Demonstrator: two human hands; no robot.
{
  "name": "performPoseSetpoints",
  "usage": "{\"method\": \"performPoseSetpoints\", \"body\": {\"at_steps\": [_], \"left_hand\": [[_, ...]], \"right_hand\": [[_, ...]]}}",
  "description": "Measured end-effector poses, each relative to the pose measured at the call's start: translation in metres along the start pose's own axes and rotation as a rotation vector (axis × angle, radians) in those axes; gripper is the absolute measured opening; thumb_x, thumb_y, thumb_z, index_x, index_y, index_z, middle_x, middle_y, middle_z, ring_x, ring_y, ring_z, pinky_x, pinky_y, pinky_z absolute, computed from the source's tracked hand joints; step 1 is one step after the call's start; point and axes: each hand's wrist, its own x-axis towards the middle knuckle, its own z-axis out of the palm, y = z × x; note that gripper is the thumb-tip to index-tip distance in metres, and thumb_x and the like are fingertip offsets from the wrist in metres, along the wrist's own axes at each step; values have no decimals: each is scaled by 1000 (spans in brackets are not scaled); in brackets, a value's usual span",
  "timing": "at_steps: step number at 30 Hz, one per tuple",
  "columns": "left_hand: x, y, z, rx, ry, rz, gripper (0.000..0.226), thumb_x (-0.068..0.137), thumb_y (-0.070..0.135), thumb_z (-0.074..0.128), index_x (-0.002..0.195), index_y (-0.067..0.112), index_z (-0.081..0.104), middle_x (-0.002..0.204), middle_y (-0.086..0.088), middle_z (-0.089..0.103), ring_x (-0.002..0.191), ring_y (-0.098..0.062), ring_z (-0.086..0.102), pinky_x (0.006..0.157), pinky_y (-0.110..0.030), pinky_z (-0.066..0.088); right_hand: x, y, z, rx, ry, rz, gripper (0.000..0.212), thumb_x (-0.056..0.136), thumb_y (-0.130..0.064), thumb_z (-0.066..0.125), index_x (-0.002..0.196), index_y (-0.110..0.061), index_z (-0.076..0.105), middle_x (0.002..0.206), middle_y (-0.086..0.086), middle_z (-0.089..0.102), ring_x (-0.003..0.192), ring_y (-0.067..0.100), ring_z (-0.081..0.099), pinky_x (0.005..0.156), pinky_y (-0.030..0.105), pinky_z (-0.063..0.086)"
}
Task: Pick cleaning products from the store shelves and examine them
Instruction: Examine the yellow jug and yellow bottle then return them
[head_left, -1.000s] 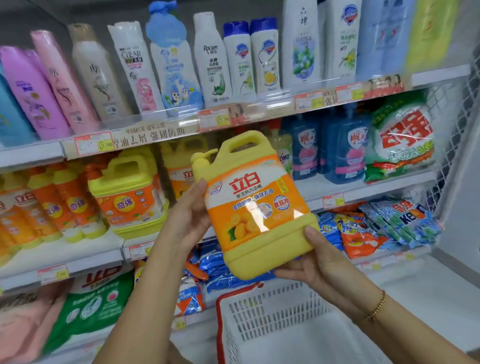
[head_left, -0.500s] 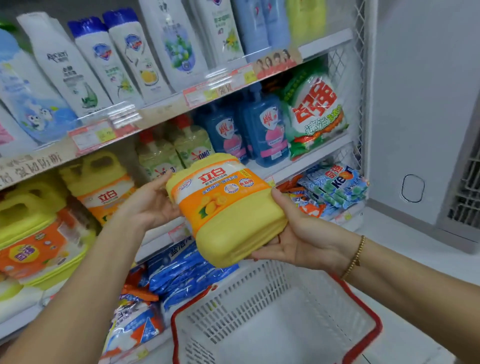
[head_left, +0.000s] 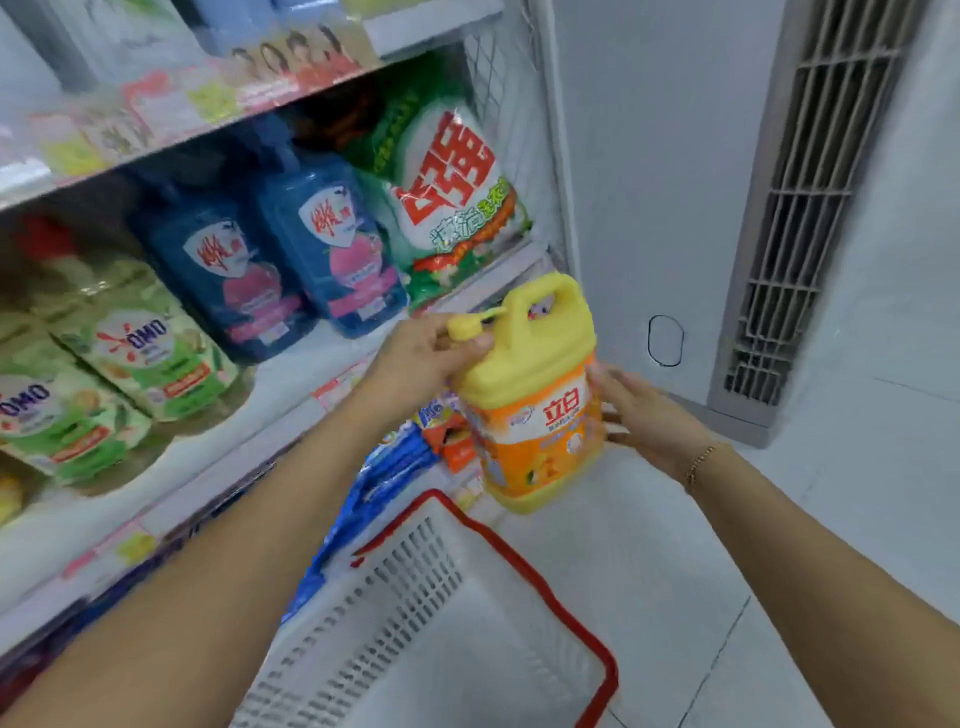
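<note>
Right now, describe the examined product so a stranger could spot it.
Just beyond the red-rimmed white plastic basket, the left hand and right hand hold a yellow plastic jug. Its orange label sets it apart from the dark blue bottles and green pouches shelved behind.

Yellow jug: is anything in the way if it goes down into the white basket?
Nothing visible is. The left hand grips the yellow jug by its top, the right hand presses its side, and it hangs close to the far red rim of the white basket. Only open air lies between them.
</note>
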Motion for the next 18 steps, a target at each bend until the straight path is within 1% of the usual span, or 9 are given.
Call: {"method": "performPoseSetpoints", "body": {"at_steps": [2, 4, 5, 7, 8, 10, 12, 14, 18], "left_hand": [[18, -20, 24, 98, -63, 47, 12, 75, 31, 67, 85, 25, 64, 83, 3, 69, 79, -10, 62, 75, -30, 50], [34, -40, 46, 180, -137, 67, 11, 78, 27, 71, 79, 29, 59, 76, 12, 64, 73, 0, 58, 68, -22, 47], [39, -49, 56, 219, -171, 68, 16, 81, 25, 72, 76, 29, 58, 69, 15, 61, 67, 5, 55, 63, -17, 44], [50, -77, 71, 276, -224, 26, 15, 81, 29, 70, 76, 27, 57, 66, 14, 55, 64, 2, 51, 60, -16, 39], [50, -90, 75, 320, -262, 7, 13, 81, 33, 69, 83, 25, 59, 73, 12, 57, 69, -2, 53, 63, -18, 41], [52, -122, 84, 441, -361, -29, 33, 81, 38, 66, 109, 21, 63, 97, 4, 65, 86, -10, 59, 78, -22, 47], [49, -152, 92, 483, -384, -66, 36, 83, 31, 68, 118, 21, 62, 108, 0, 66, 97, -15, 60, 90, -34, 49], [45, -179, 99, 442, -328, -113, 29, 83, 17, 71, 111, 20, 65, 105, -2, 68, 99, -19, 62, 91, -40, 49], [46, -210, 119, 432, -253, -177, 34, 79, 4, 73, 112, 12, 67, 106, -7, 68, 102, -24, 62, 92, -37, 49]], "right_hand": [[12, -9, -20, -61, 83, -166, 27, 92, -26, 58, 118, -26, 53, 105, -8, 65, 84, 2, 64, 65, 18, 52], [25, -10, -34, -162, 68, -255, 43, 85, -19, 68, 122, -33, 52, 109, -13, 62, 90, 2, 64, 74, 19, 54], [31, -9, -39, -289, 72, -256, 46, 81, -19, 73, 120, -34, 53, 108, -13, 60, 92, 7, 63, 76, 20, 52], [46, -1, -50, -609, 102, -207, 42, 75, -25, 78, 111, -31, 55, 106, -4, 56, 93, 15, 54, 69, 20, 43], [49, 4, -54, -779, 94, -156, 39, 73, -29, 79, 104, -29, 55, 106, 0, 54, 93, 17, 51, 66, 24, 38], [57, 24, -59, -1012, 29, -49, 38, 70, -34, 81, 92, -25, 51, 102, 2, 53, 91, 20, 49, 64, 28, 35], [61, 56, -58, -1043, -5, 27, 35, 72, -35, 79, 88, -23, 51, 95, 3, 54, 92, 23, 51, 63, 29, 36], [62, 92, -53, -1013, 26, 89, 28, 76, -35, 76, 92, -23, 57, 94, 7, 58, 97, 27, 55, 66, 28, 35], [63, 134, -44, -938, 143, 186, 35, 79, -33, 74, 107, -15, 63, 97, 10, 59, 90, 25, 52, 67, 27, 32]]}}
